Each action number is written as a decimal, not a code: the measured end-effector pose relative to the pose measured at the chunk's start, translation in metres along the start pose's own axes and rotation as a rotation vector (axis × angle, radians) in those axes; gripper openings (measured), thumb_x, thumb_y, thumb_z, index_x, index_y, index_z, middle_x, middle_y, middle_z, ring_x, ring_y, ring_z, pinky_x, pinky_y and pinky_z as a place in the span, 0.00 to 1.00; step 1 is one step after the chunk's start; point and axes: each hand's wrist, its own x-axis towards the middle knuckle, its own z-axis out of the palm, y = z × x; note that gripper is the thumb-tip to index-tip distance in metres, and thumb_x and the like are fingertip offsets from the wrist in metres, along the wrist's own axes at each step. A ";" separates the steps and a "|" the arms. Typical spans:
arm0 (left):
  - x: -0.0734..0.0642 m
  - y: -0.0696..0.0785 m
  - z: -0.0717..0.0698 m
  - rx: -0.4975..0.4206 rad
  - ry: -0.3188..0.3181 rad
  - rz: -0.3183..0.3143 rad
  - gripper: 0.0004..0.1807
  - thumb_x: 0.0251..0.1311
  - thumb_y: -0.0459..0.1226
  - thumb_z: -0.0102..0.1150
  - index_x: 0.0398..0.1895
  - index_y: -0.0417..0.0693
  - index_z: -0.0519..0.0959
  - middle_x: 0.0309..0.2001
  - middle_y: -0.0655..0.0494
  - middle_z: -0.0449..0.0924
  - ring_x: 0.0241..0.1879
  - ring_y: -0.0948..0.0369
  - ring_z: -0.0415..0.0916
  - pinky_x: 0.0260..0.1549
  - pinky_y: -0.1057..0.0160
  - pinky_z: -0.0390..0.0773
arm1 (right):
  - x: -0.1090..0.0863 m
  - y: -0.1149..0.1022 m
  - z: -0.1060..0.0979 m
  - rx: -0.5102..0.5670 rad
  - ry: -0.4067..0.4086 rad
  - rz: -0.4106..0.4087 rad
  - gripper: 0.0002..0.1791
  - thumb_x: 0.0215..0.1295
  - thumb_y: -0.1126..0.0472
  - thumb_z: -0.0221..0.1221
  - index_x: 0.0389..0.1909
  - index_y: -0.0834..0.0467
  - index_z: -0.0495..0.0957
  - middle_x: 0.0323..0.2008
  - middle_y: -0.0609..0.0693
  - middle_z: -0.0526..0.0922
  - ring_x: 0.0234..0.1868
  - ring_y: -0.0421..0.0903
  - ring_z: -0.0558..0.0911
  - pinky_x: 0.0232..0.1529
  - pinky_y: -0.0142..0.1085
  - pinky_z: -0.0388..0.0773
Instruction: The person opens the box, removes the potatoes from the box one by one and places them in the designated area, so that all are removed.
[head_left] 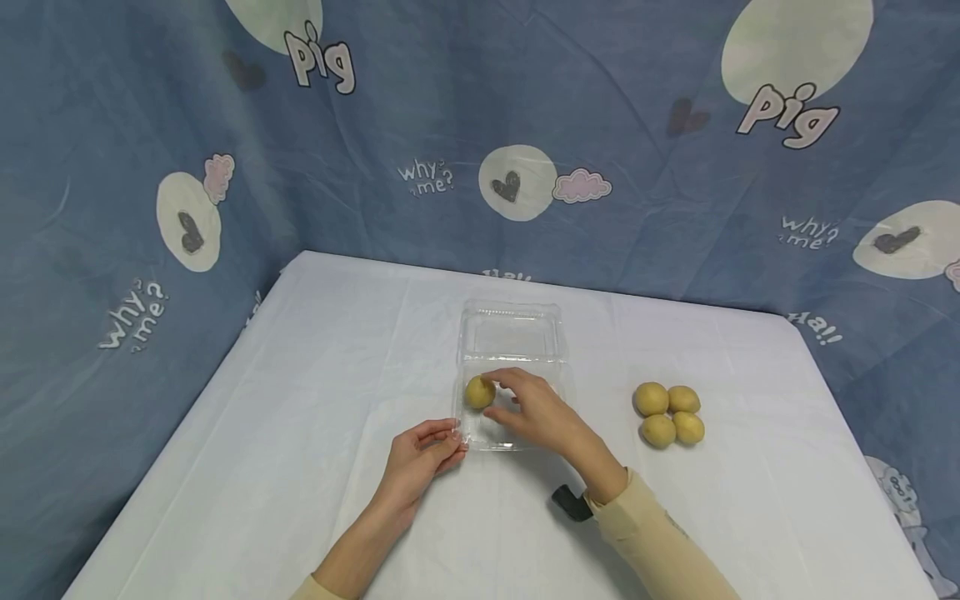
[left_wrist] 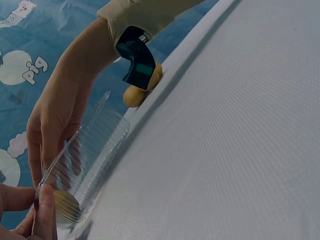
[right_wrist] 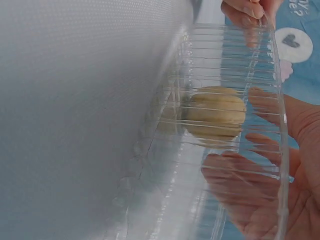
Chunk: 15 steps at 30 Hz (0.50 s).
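Observation:
A clear plastic clamshell box [head_left: 495, 435] lies on the white table with its lid [head_left: 512, 333] folded back. In its left part sits one yellow, roundish fruit [head_left: 478, 393], like a small lemon, seen through the ribbed wall in the right wrist view. My left hand [head_left: 422, 460] pinches the box's near left rim between thumb and fingers. Over the box, my right hand [head_left: 534, 408] has its fingers and thumb spread apart beside the fruit. The index fingertip overlaps the fruit's top edge in the head view, and nothing is gripped.
Several similar yellow fruits [head_left: 658, 431] stand clustered to the right of the box. A black device [head_left: 573, 503] is strapped at my right wrist. Behind the table [head_left: 300, 358] hangs a blue patterned cloth [head_left: 420, 100], which also runs along the left and right sides.

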 end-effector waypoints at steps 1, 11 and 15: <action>0.000 0.000 0.000 -0.001 -0.001 -0.002 0.16 0.62 0.25 0.61 0.52 0.26 0.76 0.38 0.43 0.79 0.35 0.59 0.82 0.39 0.67 0.85 | 0.001 0.000 0.000 -0.003 0.000 -0.002 0.24 0.62 0.62 0.66 0.58 0.65 0.74 0.55 0.57 0.79 0.53 0.57 0.79 0.47 0.42 0.84; 0.001 -0.002 -0.001 -0.004 -0.006 0.000 0.15 0.62 0.24 0.60 0.52 0.26 0.76 0.38 0.41 0.79 0.35 0.59 0.82 0.39 0.67 0.85 | 0.006 -0.001 0.003 -0.011 -0.010 -0.013 0.23 0.63 0.62 0.66 0.58 0.65 0.75 0.53 0.57 0.80 0.52 0.54 0.79 0.47 0.45 0.84; 0.001 -0.002 -0.001 -0.003 -0.004 0.001 0.16 0.61 0.24 0.60 0.52 0.26 0.75 0.39 0.41 0.79 0.35 0.58 0.82 0.40 0.67 0.85 | 0.008 -0.001 0.005 -0.042 -0.008 -0.009 0.23 0.63 0.62 0.65 0.58 0.65 0.75 0.52 0.56 0.80 0.52 0.51 0.79 0.48 0.43 0.84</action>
